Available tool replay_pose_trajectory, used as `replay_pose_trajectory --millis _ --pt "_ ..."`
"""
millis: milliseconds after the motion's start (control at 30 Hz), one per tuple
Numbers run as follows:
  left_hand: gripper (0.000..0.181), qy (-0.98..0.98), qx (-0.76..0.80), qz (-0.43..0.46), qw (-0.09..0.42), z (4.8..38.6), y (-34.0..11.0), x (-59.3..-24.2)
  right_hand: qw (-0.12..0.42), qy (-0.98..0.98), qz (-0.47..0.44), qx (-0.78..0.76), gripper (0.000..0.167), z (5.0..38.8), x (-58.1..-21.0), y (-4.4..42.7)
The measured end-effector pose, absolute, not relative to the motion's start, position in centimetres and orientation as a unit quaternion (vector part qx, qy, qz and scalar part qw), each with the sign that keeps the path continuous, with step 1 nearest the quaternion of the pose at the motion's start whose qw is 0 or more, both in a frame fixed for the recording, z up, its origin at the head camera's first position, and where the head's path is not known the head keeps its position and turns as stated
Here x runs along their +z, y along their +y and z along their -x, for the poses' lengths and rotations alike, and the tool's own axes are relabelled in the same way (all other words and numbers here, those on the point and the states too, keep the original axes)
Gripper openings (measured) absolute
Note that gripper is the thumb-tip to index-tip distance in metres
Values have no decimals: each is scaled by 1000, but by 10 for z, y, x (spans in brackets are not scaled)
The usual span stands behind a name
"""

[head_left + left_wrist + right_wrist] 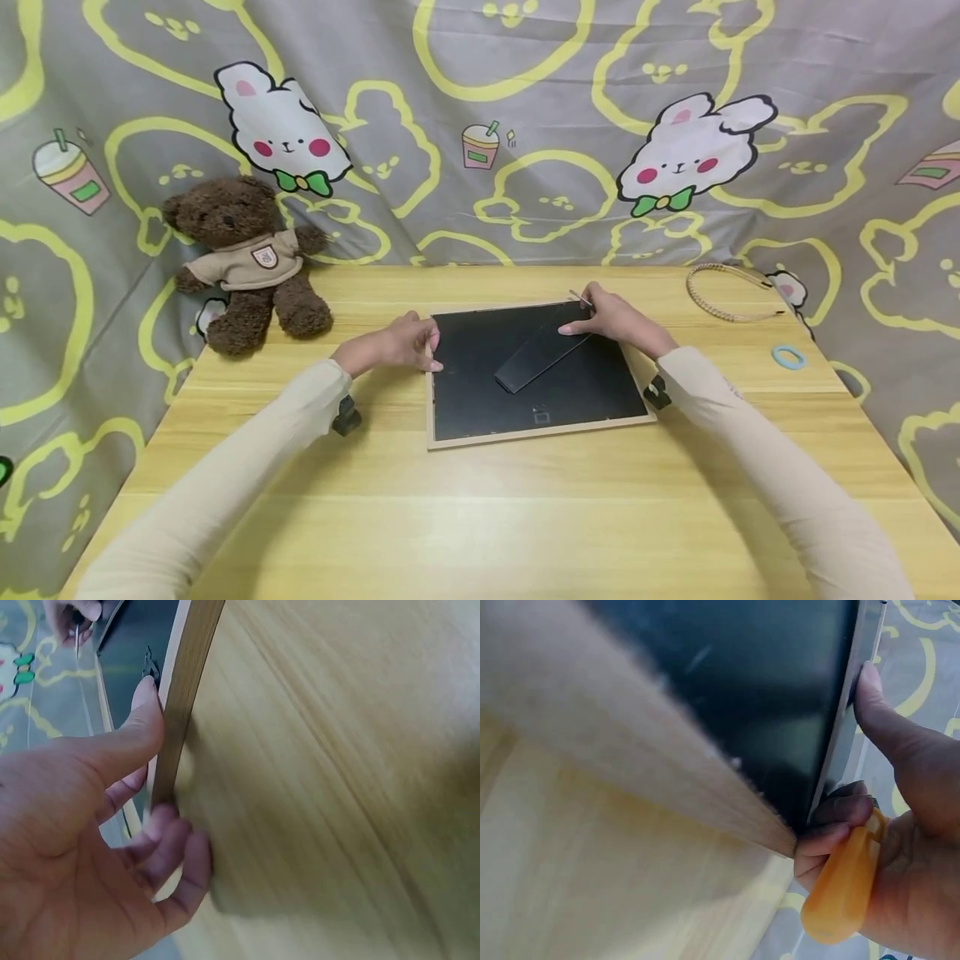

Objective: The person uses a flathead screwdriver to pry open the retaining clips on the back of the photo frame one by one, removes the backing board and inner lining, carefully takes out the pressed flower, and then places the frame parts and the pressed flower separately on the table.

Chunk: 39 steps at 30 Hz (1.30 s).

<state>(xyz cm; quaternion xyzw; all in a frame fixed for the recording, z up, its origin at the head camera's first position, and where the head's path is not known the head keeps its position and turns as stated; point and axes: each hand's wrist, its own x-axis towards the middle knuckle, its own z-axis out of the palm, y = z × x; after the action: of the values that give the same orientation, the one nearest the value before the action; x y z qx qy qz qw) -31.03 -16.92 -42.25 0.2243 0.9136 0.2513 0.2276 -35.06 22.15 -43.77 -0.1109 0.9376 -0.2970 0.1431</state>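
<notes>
A picture frame [542,431] with a pale wooden rim lies back side up on the table, its black backing and folded stand leg [543,358] showing. My left hand [405,340] grips the frame's left edge, thumb on top; in the left wrist view a small dark metal clip [150,661] is beside the thumb tip. At the far right corner, my right hand [611,317] holds a tool with an orange handle [841,889] and a thin metal shaft [579,297]. That thumb reaches over the backing and stand leg. The tool's working tip is not clear.
A brown teddy bear [243,262] in a beige shirt sits at the back left, against a patterned curtain [450,200]. To the right lie a braided headband [701,293] and a light blue ring [788,357]. The wooden table [480,517] runs toward me.
</notes>
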Motion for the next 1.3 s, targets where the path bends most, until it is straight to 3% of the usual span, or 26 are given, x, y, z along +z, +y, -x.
replay_pose_trajectory --millis 200,267,400,500,733,967,1167,1300 --pt "58 950 105 -252 151 306 -149 -406 165 936 95 -296 70 352 -434 217" --pt "70 946 85 -269 161 308 -134 -401 175 936 89 -293 67 352 -434 214" --pt "90 928 82 -284 228 313 -95 -398 189 934 90 -288 62 354 -432 210" --pt "92 923 67 -283 251 316 -66 -402 194 934 95 -284 59 356 -433 207" --pt "95 937 -27 -274 215 320 -22 -408 206 940 107 -252 58 353 -429 209" --pt "95 935 -24 -262 237 319 -17 -412 232 898 130 -350 20 348 -427 208" --pt "96 935 1 -256 245 320 -20 -413 230 893 102 -373 30 352 -426 210" --pt "96 936 19 -253 244 321 -21 -412 195 921 85 -327 25 350 -424 206"
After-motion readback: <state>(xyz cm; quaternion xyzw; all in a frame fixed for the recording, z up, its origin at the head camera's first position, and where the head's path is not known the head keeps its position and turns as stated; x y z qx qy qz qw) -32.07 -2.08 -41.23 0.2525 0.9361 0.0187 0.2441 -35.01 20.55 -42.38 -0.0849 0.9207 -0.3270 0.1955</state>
